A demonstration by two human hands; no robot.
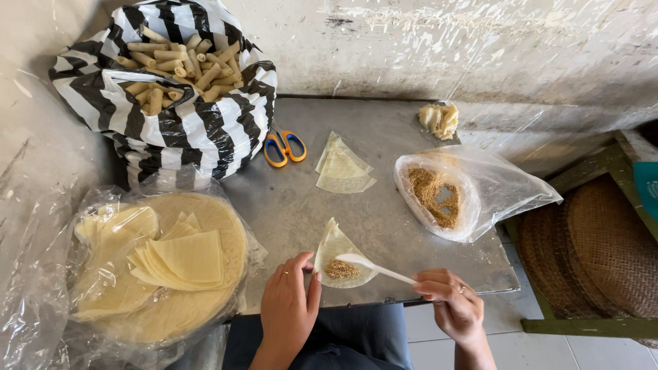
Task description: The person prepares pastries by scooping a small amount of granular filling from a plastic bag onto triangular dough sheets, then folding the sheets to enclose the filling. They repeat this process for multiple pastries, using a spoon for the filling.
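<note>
Filling on wrapper, near table edge.
Right hand [454,305] grips white spoon [373,266] over crumb filling [341,269]; left hand [289,306], fingers loosely extended, pins triangular wrapper [334,247] on metal table [288,205].

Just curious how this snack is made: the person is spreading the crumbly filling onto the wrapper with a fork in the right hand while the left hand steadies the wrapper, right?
Nearly. The head view shows the right hand holding a white spoon, not a fork. Its bowl rests on the brown filling on the wrapper, and the left hand touches the wrapper's edge.
</note>
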